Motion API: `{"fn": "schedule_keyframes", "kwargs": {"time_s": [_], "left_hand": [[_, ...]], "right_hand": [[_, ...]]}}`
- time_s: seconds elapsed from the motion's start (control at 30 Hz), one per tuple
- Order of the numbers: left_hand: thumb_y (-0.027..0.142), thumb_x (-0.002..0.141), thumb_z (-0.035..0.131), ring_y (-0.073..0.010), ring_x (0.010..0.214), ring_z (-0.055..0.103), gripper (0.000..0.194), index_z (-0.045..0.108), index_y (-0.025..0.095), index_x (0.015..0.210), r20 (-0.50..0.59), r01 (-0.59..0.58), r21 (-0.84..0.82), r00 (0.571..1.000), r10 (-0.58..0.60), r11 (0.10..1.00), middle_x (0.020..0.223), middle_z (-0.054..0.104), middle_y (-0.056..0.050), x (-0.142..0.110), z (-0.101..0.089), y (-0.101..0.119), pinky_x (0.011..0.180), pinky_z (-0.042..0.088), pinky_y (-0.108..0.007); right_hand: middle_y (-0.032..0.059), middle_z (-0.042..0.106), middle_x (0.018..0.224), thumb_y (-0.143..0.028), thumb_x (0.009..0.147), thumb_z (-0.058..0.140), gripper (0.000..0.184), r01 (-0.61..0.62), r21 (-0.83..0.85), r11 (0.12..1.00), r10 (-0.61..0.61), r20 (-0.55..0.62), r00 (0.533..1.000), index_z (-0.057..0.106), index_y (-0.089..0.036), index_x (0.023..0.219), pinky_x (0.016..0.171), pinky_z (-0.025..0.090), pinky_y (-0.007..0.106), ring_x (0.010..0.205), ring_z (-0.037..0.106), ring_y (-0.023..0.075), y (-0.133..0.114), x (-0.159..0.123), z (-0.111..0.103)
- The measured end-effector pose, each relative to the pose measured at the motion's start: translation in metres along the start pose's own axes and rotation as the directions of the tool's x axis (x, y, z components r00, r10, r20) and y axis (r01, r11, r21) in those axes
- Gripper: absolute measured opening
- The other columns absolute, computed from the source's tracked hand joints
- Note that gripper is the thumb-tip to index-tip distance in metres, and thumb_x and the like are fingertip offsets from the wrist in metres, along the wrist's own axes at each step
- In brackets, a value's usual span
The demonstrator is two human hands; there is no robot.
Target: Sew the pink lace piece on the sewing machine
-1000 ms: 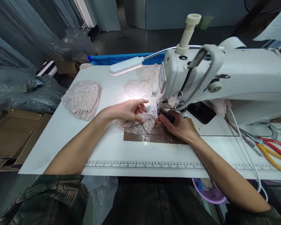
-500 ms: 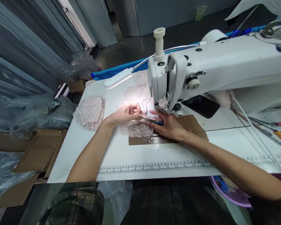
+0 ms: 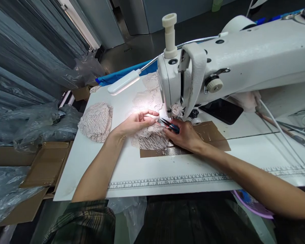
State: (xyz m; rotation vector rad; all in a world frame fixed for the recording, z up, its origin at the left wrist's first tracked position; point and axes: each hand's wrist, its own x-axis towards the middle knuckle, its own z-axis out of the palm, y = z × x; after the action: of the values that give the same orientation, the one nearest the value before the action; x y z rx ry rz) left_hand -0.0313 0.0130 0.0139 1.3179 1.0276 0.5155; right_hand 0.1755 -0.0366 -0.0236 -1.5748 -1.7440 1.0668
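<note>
A pale pink lace piece (image 3: 152,138) lies on the white table (image 3: 96,166) just left of the sewing machine's needle. My left hand (image 3: 136,121) pinches the lace's upper edge between thumb and fingers. My right hand (image 3: 184,135) rests on the lace's right side and grips small dark thread snips (image 3: 169,124), their blades pointing left toward my left fingers. Under both hands lies a brown patch (image 3: 208,135) on the table. The white sewing machine (image 3: 231,64) stands directly behind my hands.
A stack of lace pieces (image 3: 96,121) sits at the left; more lace (image 3: 148,96) lies under the gooseneck lamp (image 3: 123,81). A printed ruler (image 3: 167,181) runs along the front edge. Tools (image 3: 295,134) lie at the right, cardboard boxes (image 3: 40,162) and plastic sheeting at the left.
My left fingers have loosened from a tight fist into a pinch on the lace edge. My right hand has turned the snips so the blades point at the lace. The view shifted slightly.
</note>
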Motion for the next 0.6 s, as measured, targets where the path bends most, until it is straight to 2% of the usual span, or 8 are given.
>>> {"fn": "schedule_keyframes", "kwargs": {"time_s": [0.1, 0.2, 0.27, 0.4, 0.5, 0.6], "left_hand": [[0.031, 0.077, 0.079, -0.0089, 0.068, 0.065, 0.05, 0.057, 0.013, 0.118, 0.035, 0.023, 0.041, 0.999, -0.024, 0.999, 0.081, 0.069, -0.003, 0.0, 0.0, 0.001, 0.06, 0.049, -0.018], [0.026, 0.07, 0.083, -0.0117, 0.074, 0.067, 0.06, 0.054, 0.014, 0.121, 0.078, 0.027, 0.055, 0.996, -0.031, 0.998, 0.081, 0.068, -0.001, 0.001, 0.001, 0.0, 0.067, 0.052, -0.022], [0.026, 0.071, 0.083, -0.0124, 0.077, 0.068, 0.059, 0.053, 0.014, 0.12, 0.061, 0.016, 0.074, 0.998, -0.021, 0.997, 0.082, 0.069, -0.002, 0.001, 0.003, -0.001, 0.07, 0.052, -0.023], [0.027, 0.075, 0.08, -0.0098, 0.07, 0.064, 0.053, 0.054, 0.013, 0.119, 0.015, 0.0, 0.105, 1.0, -0.002, 0.994, 0.076, 0.068, 0.0, 0.001, 0.006, -0.001, 0.065, 0.048, -0.021], [0.027, 0.074, 0.08, -0.0097, 0.069, 0.064, 0.053, 0.054, 0.013, 0.118, 0.016, -0.004, 0.117, 1.0, 0.002, 0.993, 0.075, 0.069, -0.001, 0.0, 0.01, 0.001, 0.063, 0.046, -0.02], [0.03, 0.075, 0.08, -0.0094, 0.066, 0.062, 0.053, 0.054, 0.013, 0.118, 0.036, -0.012, 0.121, 0.999, 0.007, 0.993, 0.074, 0.069, -0.001, 0.0, 0.014, 0.002, 0.059, 0.044, -0.02]], "right_hand": [[-0.0016, 0.05, 0.057, -0.042, 0.084, 0.057, 0.03, -0.038, -0.01, 0.999, 0.038, 0.037, 0.999, 0.069, -0.017, 0.094, 0.053, 0.032, 0.026, 0.054, 0.045, 0.0137, 0.001, 0.002, -0.001], [-0.0024, 0.048, 0.057, -0.042, 0.085, 0.055, 0.029, -0.031, -0.006, 1.0, 0.031, 0.041, 0.999, 0.067, -0.018, 0.096, 0.053, 0.032, 0.025, 0.055, 0.044, 0.0136, 0.003, 0.003, -0.002], [-0.0023, 0.048, 0.058, -0.042, 0.086, 0.055, 0.028, -0.016, -0.021, 1.0, 0.017, 0.045, 0.999, 0.066, -0.018, 0.095, 0.054, 0.032, 0.025, 0.056, 0.044, 0.0137, 0.004, 0.002, -0.003], [-0.0015, 0.054, 0.062, -0.047, 0.089, 0.052, 0.031, 0.057, -0.036, 0.998, -0.055, 0.072, 0.996, 0.062, -0.019, 0.099, 0.055, 0.033, 0.026, 0.056, 0.047, 0.0144, 0.004, -0.002, -0.006], [0.0024, 0.06, 0.069, -0.052, 0.097, 0.034, 0.041, 0.16, -0.094, 0.983, -0.155, 0.055, 0.986, 0.059, -0.02, 0.094, 0.057, 0.034, 0.027, 0.058, 0.051, 0.016, 0.005, -0.005, -0.008], [0.0064, 0.062, 0.074, -0.05, 0.101, 0.019, 0.052, 0.176, -0.22, 0.96, -0.171, 0.041, 0.984, 0.058, -0.02, 0.085, 0.059, 0.032, 0.029, 0.062, 0.054, 0.018, 0.005, -0.007, -0.008]]}}
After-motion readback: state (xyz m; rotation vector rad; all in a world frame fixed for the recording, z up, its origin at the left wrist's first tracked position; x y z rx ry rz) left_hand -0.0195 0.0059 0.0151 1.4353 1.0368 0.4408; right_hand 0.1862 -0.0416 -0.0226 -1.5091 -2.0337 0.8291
